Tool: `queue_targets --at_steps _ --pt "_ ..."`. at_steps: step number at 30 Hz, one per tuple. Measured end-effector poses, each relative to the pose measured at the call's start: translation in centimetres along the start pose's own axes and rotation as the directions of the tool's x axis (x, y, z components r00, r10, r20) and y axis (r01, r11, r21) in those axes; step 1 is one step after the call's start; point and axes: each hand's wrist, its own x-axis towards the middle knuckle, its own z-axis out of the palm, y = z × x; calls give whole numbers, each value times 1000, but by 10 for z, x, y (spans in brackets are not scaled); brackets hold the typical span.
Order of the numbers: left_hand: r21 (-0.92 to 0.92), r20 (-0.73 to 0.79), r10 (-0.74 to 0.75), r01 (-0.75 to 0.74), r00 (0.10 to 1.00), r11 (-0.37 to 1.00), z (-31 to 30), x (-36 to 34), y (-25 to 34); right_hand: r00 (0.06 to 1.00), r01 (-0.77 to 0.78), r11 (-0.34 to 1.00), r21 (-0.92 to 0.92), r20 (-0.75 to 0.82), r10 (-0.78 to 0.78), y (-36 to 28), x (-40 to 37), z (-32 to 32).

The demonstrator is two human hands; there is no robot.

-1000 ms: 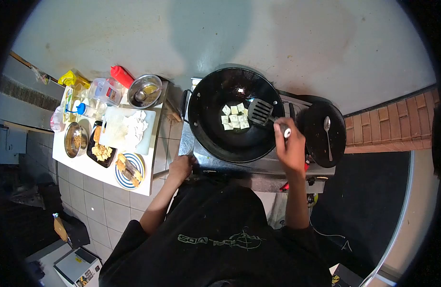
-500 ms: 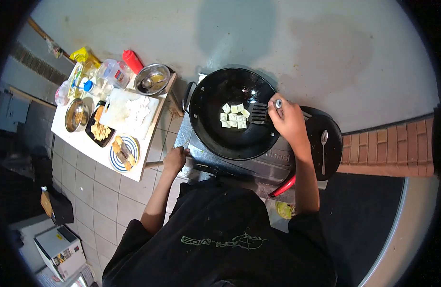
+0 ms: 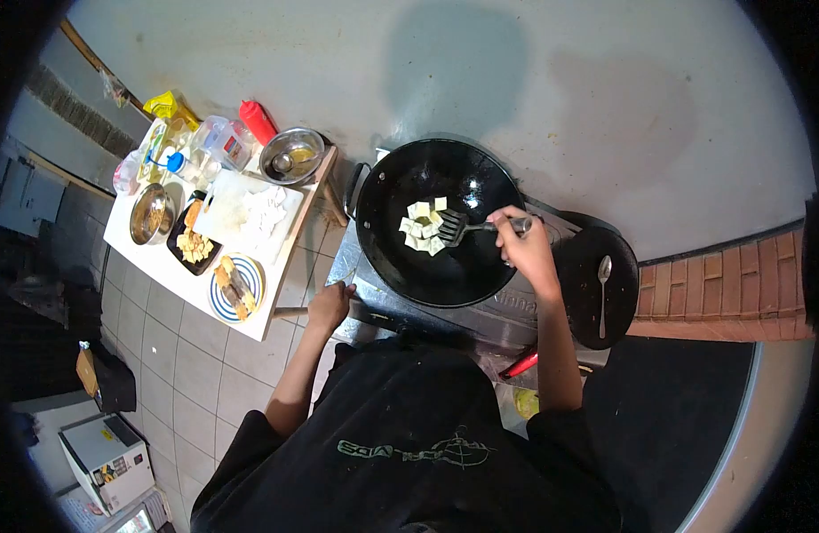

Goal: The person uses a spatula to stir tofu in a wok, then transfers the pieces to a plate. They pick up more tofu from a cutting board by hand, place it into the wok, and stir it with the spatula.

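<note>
A slotted metal spatula (image 3: pixel 477 226) is in my right hand (image 3: pixel 528 250), with fingers wrapped round its handle. Its slotted head is down inside the black wok (image 3: pixel 445 277), touching the right side of a cluster of white, tofu-like cubes (image 3: pixel 417 233). The wok sits on a metal gas stove (image 3: pixel 365 271). My left hand (image 3: pixel 329 306) is closed at the stove's front left edge, below the wok's loop handle (image 3: pixel 352 189); whatever its curled fingers hold, if anything, is hidden.
On the left, a white table (image 3: pixel 158 282) bears a cutting board (image 3: pixel 250 210), a striped plate (image 3: pixel 257 282), steel bowls (image 3: pixel 290 171), a black dish (image 3: pixel 196 258) and a red bottle (image 3: pixel 258 123). Right of the wok, a spoon (image 3: pixel 603 293) lies on a dark round surface (image 3: pixel 574 306).
My right hand has pushed the spatula leftward into the cubes, which are now more jumbled and bunched together. My left hand stays at the stove's edge. The whole view has shifted slightly.
</note>
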Motion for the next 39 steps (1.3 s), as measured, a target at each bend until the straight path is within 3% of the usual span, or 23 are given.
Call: queue_targets --at_steps 1,3,6,8,9,11,13,20,22,27,31,34,37,39 --pt "36 19 11 -12 1000 999 0 0 0 982 -169 981 98 95 160 -2 -4 0" --pt "44 29 77 -78 997 996 1 -1 -4 987 -143 967 212 104 123 5 -12 4" --pt "-43 88 112 -108 990 993 6 2 -11 987 -162 967 198 46 156 -6 -32 9" --pt "-31 96 111 -108 989 994 4 4 -11 999 36 999 23 -17 -36 -10 -46 11" --pt "-26 103 103 -101 989 995 3 5 -10 999 32 999 23 -25 -31 -13 -52 12" --pt "8 93 84 -86 992 996 7 11 -12 907 403 901 -161 -61 -417 -20 -62 14" --pt "93 52 130 -135 990 987 4 7 -9 916 391 906 -161 -32 -401 -23 -75 15" --pt "56 -28 85 -83 996 995 2 -5 0 918 371 880 -297 -28 -396 -36 -101 12" --pt "56 -27 78 -77 997 996 4 -4 -1 955 281 921 -271 -13 -295 -44 -107 17" --pt "51 5 56 -56 998 997 0 -4 1 942 334 927 -169 51 -330 -41 -115 37" --pt "40 42 44 -45 998 998 -1 -2 -1 966 256 954 -158 84 -245 -39 -113 43" --pt "53 61 37 -40 997 998 1 1 -2 950 288 917 -275 -39 -310 -32 -109 38" --pt "69 72 33 -38 997 997 -1 -1 -2 947 234 942 -239 -164 -277 -44 -108 31" --pt "80 64 44 -49 997 996 -2 -1 -1 913 277 923 -269 -226 -340 -40 -94 25"
